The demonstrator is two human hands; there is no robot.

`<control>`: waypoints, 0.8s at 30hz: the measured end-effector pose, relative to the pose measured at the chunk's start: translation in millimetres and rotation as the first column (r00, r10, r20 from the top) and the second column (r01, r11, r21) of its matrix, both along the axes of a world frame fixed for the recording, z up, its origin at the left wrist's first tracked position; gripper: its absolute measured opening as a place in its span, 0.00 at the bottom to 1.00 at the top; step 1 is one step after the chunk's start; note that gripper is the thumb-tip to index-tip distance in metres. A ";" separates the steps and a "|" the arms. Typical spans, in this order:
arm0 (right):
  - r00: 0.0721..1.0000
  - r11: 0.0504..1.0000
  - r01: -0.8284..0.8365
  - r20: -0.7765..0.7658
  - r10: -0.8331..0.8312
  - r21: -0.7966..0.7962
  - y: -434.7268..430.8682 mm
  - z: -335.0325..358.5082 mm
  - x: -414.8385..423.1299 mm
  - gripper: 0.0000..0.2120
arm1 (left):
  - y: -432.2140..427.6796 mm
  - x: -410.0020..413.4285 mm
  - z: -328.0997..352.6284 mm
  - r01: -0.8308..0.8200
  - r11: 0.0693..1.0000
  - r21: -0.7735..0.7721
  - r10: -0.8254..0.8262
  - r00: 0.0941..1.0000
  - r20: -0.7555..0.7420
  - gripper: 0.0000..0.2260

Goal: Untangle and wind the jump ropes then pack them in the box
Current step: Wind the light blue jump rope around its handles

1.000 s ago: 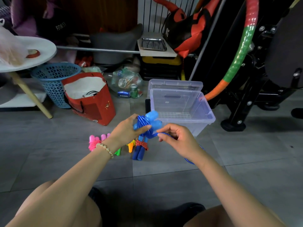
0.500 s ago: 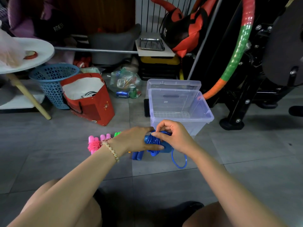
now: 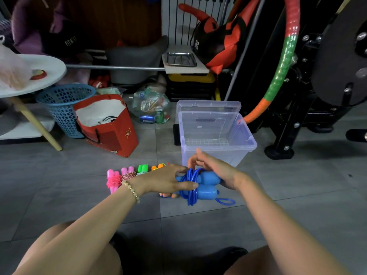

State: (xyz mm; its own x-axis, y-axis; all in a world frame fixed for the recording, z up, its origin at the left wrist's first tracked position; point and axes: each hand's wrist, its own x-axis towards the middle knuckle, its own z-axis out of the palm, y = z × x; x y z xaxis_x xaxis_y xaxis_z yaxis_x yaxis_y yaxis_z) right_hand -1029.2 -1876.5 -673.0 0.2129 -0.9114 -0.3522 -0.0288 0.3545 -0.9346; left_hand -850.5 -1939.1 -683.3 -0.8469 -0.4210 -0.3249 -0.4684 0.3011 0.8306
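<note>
Blue plastic-handled jump rope (image 3: 204, 185), cord coiled round its handles, is just in front of the clear plastic box (image 3: 228, 155). Left grip (image 3: 168, 181) clamps the coils. Right grip (image 3: 216, 171): can't tell if it's pinching. Loose cord loop (image 3: 225, 201) is untucked, so the coils likely unwind on release.

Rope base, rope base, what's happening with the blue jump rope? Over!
Left hand and right hand both hold blue jump rope. Wound round handles, end loop loose. Box open, empty, nothing in the way.
</note>
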 end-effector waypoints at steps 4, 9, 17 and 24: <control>0.965 0.991 0.093 0.236 -0.114 0.099 0.4 7.2 -2.5 0.34 | -5.0 3.4 9.9 -0.102 0.986 0.131 0.122 0.980 -0.155 0.20; 0.951 0.986 0.146 0.262 -0.164 0.084 -0.4 8.1 3.9 0.36 | -0.9 -2.5 13.4 -0.221 0.830 0.513 0.346 0.924 -0.163 0.21; 0.987 0.989 0.148 0.075 -0.145 -0.025 5.4 -1.5 9.6 0.37 | -3.9 -12.9 9.4 -0.432 0.701 0.567 0.601 0.787 -0.143 0.22; 0.945 0.985 0.057 -0.309 -0.105 -0.161 16.8 -3.8 16.3 0.12 | -20.3 -10.6 6.6 -0.568 0.534 0.627 0.810 0.555 -0.186 0.21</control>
